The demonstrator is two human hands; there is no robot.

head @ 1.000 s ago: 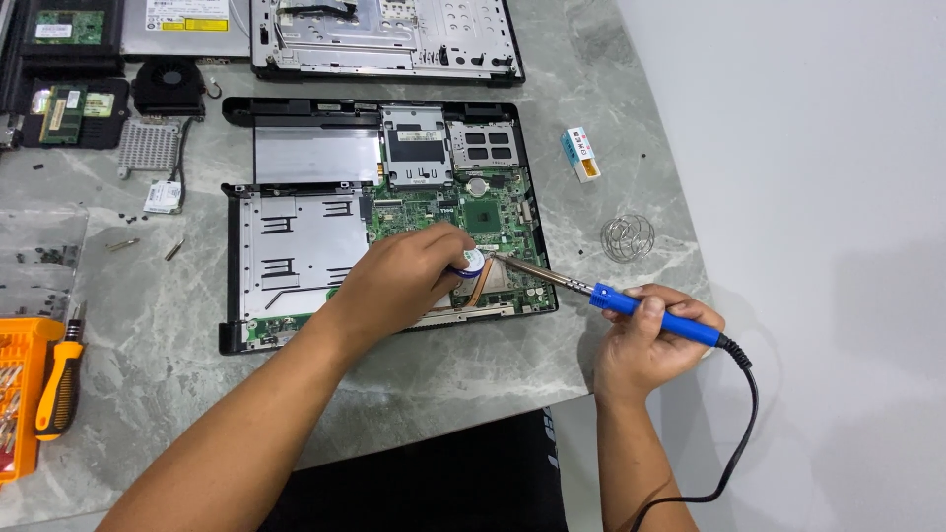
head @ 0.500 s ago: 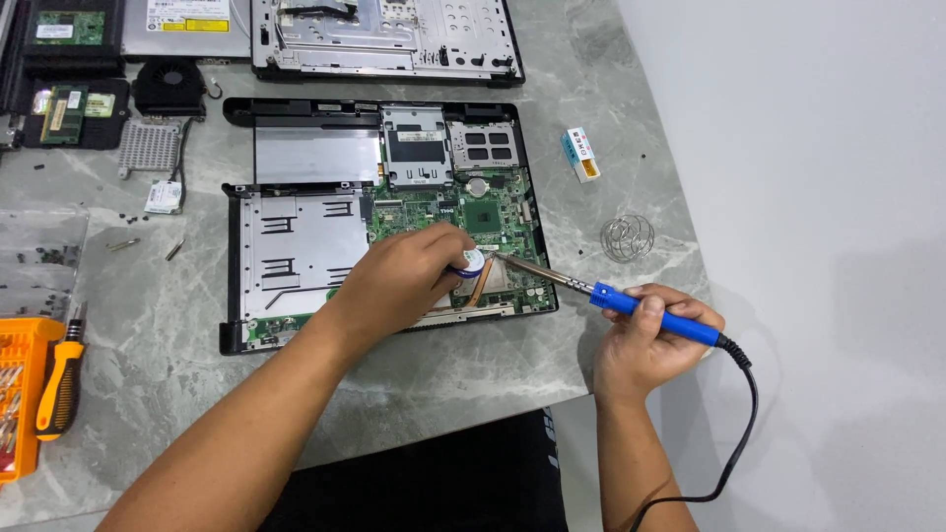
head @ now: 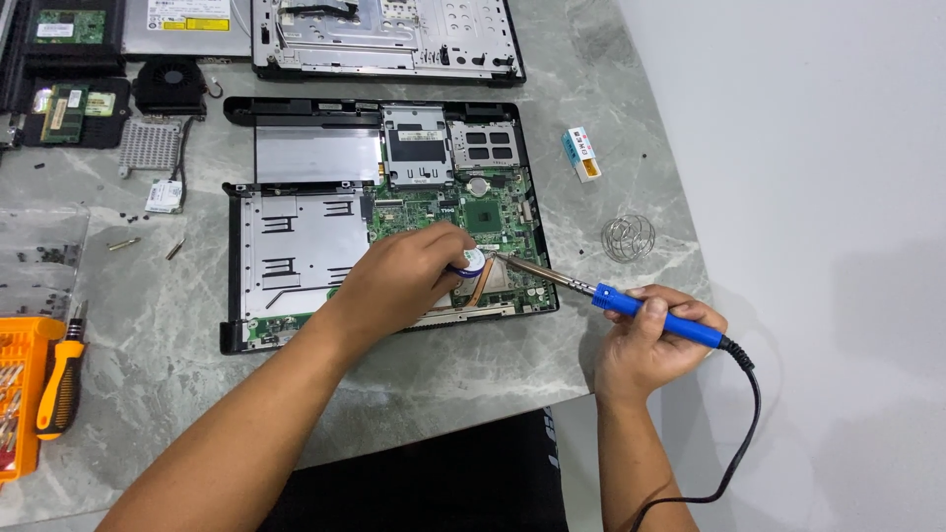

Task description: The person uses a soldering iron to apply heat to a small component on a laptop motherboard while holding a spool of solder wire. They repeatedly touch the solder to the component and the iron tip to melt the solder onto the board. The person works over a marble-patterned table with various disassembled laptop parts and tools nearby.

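Far left: I see an orange screwdriver kit [head: 20,394] at the table [head: 148,394] edge, with an orange and black screwdriver [head: 61,379] lying against it.
Upper left: a small black fan [head: 169,84], a grey heatsink [head: 148,146] and a green memory card [head: 67,28] lie loose on the marble-grey table.
Centre: an opened laptop base [head: 296,246] lies flat, metal shield on its left half, green circuit board [head: 493,212] exposed on its right half.
Left hand: my left hand [head: 404,281] rests over the board, its grip closed on a small round solder spool [head: 469,262], white with a blue rim, held just above the board.
Soldering iron: the blue-handled soldering iron [head: 655,317] slants down to the left, its metal tip meeting the spool's edge over the board.
Right hand: my right hand [head: 645,345] is off the laptop's right corner, grip wrapped tight around the iron's blue handle; a black cord [head: 749,414] trails down from it.
Right of laptop: a wire coil stand [head: 628,237] sits on the table, with a small white and blue box [head: 581,153] beyond it.
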